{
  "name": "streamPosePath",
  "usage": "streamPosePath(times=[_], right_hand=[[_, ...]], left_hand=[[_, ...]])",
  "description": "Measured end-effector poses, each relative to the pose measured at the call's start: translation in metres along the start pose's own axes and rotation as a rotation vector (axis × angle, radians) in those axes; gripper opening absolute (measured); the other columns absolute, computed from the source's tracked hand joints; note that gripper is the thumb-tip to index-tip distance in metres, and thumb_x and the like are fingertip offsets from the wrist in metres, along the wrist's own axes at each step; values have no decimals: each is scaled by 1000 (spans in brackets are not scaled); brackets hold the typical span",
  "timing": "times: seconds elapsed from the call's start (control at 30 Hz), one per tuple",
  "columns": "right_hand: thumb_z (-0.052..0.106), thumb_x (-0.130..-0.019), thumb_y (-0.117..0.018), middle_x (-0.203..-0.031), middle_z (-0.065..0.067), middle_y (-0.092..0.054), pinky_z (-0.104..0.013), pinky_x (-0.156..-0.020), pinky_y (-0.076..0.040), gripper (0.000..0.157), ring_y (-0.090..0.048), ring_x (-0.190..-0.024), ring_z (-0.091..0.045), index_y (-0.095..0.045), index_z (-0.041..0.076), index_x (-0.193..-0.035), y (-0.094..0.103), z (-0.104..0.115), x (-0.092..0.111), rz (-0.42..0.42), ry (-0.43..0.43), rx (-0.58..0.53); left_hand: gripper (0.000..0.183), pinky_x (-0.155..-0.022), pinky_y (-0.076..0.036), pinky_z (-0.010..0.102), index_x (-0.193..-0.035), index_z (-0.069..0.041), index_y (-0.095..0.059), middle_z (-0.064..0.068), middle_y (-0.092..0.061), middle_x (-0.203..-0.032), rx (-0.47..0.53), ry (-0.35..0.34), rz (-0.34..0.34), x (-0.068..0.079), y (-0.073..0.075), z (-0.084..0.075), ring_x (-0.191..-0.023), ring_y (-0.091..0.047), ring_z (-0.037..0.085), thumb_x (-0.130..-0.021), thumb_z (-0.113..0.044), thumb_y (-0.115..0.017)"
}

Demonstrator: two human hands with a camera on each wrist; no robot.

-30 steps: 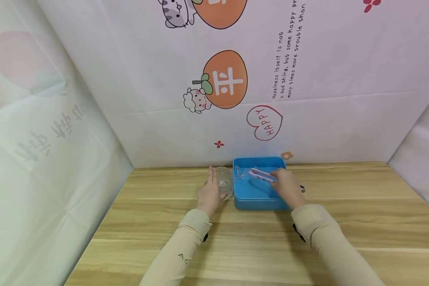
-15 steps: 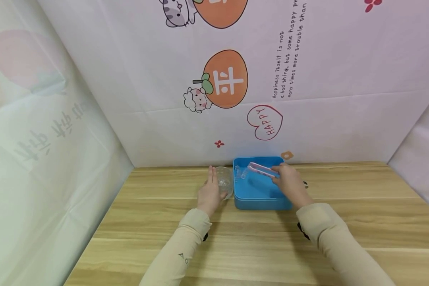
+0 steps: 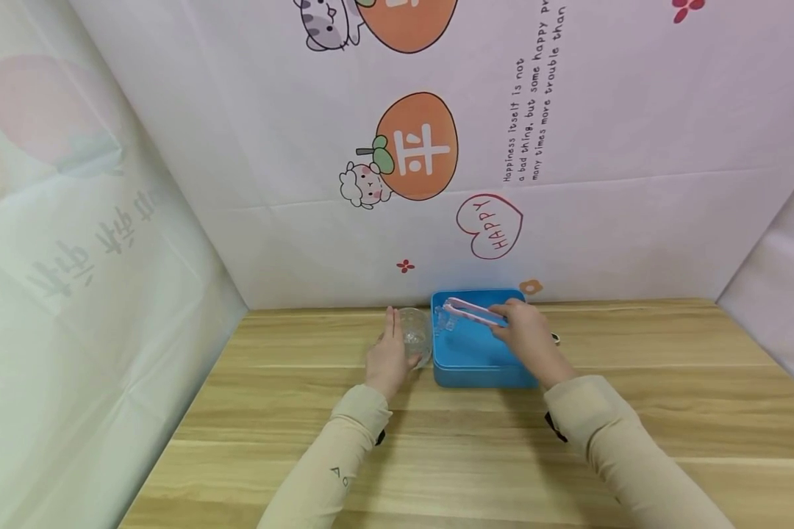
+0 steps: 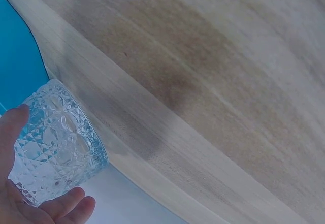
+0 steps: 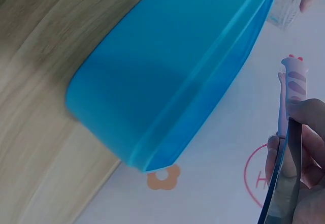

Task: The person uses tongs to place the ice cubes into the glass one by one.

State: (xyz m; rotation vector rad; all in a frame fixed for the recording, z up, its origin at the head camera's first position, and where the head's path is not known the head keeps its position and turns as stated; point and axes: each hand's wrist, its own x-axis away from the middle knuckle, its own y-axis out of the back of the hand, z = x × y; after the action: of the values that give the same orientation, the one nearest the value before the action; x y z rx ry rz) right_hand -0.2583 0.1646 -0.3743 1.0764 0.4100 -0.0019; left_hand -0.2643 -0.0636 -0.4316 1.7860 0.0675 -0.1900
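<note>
My left hand [image 3: 387, 364] holds a clear cut-glass cup [image 3: 420, 338], thumb on one side and fingers on the other in the left wrist view. Right beside the cup stands a blue rectangular box [image 3: 483, 378]. Several small clear pieces [image 3: 442, 323] lie at the box's left end. Over the box, my right hand [image 3: 529, 338] grips tongs [image 3: 473, 310] with pink paw-shaped tips and a metal handle. The tips are spread apart and close to the clear pieces; whether they touch one I cannot tell. In the right wrist view, the box wall hides the pieces.
A white printed cloth [image 3: 304, 257] hangs directly behind the box and cup, and another cloth hangs at the left. The wooden tabletop [image 3: 437, 463] extends in front and to both sides. A small dark-and-white object [image 3: 555, 339] shows beside the right hand.
The right hand has lifted the tongs slightly, and their tips have moved left and farther back over the clear pieces. The tips now stand wider apart. My left hand and the cup have stayed put.
</note>
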Motion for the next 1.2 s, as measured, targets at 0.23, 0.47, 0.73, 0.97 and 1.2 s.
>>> streamPosePath(times=[0.23,0.47,0.73,0.97,1.2], right_hand=[[5,-82,-71,-94,-19,-66,-35,-64,-54,30,-62,-78,-26,-69,-3,-111,-2,16,1,14,15,-29],[8,-83,-72,-100,-18,-68,-35,-66,-55,30,-64,-82,-27,-70,-1,-111,-7,28,4,25,31,-51],[9,-83,-72,-99,-16,-68,-35,-68,-57,28,-64,-82,-26,-71,-1,-109,-10,37,5,44,49,-64],[8,-82,-73,-101,-16,-68,-33,-66,-57,28,-65,-82,-27,-71,0,-108,-13,38,6,33,68,-60],[7,-81,-73,-101,-17,-68,-34,-66,-57,28,-66,-83,-28,-71,-1,-108,-15,39,5,26,67,-54]], left_hand=[[96,-55,-47,26,-152,-3,-20,10,-20,-160,8,6,5,1,-1,0,-69,-59,19,-82,-42,-73],[96,-52,-44,25,-152,-3,-21,10,-22,-160,1,-1,-5,0,-2,1,-64,-55,17,-81,-41,-74],[96,-56,-47,27,-151,-3,-22,10,-22,-160,8,-1,-5,0,-2,1,-67,-58,19,-81,-40,-74],[97,-51,-43,25,-152,-3,-20,9,-20,-161,10,-3,-1,0,-2,1,-57,-49,14,-81,-39,-75],[96,-49,-41,24,-152,-3,-20,9,-20,-160,13,0,-1,-1,-2,1,-54,-46,13,-81,-39,-75]])
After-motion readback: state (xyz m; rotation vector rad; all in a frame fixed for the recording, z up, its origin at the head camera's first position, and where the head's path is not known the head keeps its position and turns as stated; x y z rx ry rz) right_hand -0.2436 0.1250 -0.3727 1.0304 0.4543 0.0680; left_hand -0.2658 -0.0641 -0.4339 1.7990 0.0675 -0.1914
